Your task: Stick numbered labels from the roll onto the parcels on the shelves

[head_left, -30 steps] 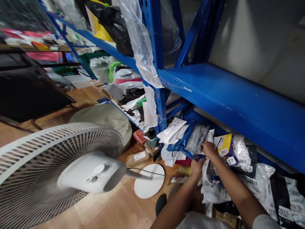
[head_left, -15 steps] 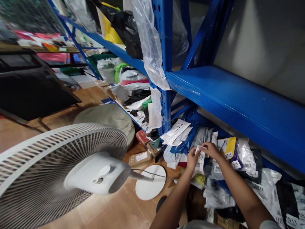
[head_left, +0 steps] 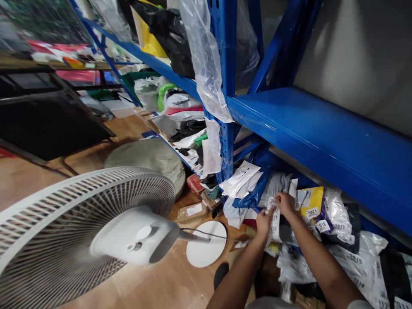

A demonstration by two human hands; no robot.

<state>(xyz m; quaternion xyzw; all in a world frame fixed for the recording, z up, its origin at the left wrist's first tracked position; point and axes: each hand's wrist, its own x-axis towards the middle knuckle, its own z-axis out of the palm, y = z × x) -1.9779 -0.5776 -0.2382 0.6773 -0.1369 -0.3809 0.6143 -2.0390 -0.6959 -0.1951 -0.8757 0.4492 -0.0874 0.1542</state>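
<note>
A white strip of number labels [head_left: 274, 223] hangs below my hands, with printed numbers ending in 27 and 28 readable. My left hand [head_left: 265, 219] is closed on the strip's upper part, thumb and fingers pinched together. Just right of it, my right hand [head_left: 285, 203] is closed, its fingertips at the edge of the topmost label. That label lies over a grey plastic parcel [head_left: 276, 183]; whether it is stuck there I cannot tell. A blue parcel [head_left: 249, 199] is left of my hands, with white envelopes [head_left: 242, 178] on top.
Numbered parcels, including a yellow one [head_left: 313, 201] and a silvery one [head_left: 336, 210], lie along the right. A blue shelf [head_left: 322, 124] juts out above them, joined to an upright [head_left: 227, 56]. A large fan [head_left: 128, 236] stands left on a round white base [head_left: 206, 244].
My hands have come lower and closer together, and the label strip has dropped with them. The top label is now against the grey parcel. The view has shifted slightly.
</note>
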